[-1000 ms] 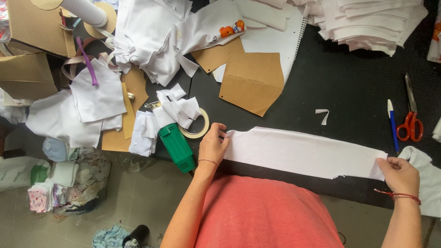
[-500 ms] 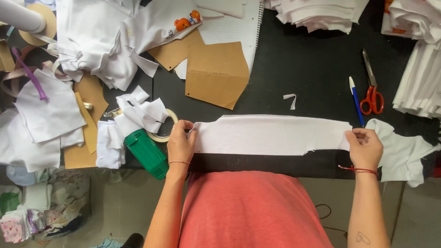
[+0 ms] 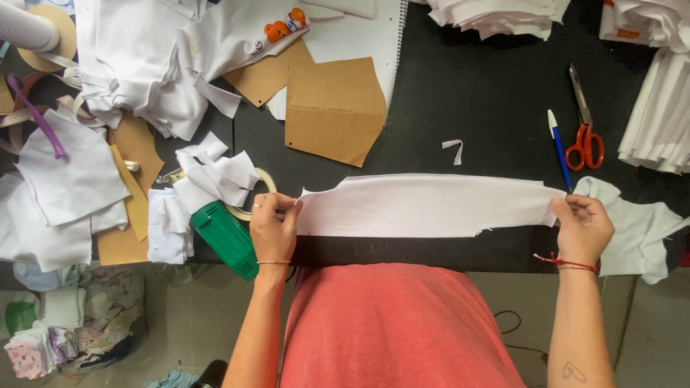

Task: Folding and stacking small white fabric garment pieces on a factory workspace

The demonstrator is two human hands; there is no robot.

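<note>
A long white fabric strip (image 3: 428, 205) lies stretched flat across the near edge of the black table (image 3: 474, 93). My left hand (image 3: 273, 227) pinches its left end, and my right hand (image 3: 582, 228) pinches its right end. Both hands wear a thin red thread at the wrist. A green tool (image 3: 226, 238) and a roll of tape (image 3: 260, 188) lie just left of my left hand. Another white fabric piece (image 3: 636, 226) lies under and to the right of my right hand.
A brown paper pattern (image 3: 330, 109) lies behind the strip, with a small white scrap (image 3: 455, 149) beside it. Red-handled scissors (image 3: 583, 122) and a blue pen (image 3: 558, 147) sit at the right. White fabric piles (image 3: 154, 65) crowd the left; folded stacks (image 3: 661, 115) stand at the right.
The view has shifted, so the strip now sits more centred. Both hands have kept hold of the strip's ends and pulled it straighter and flatter along the table's edge.
</note>
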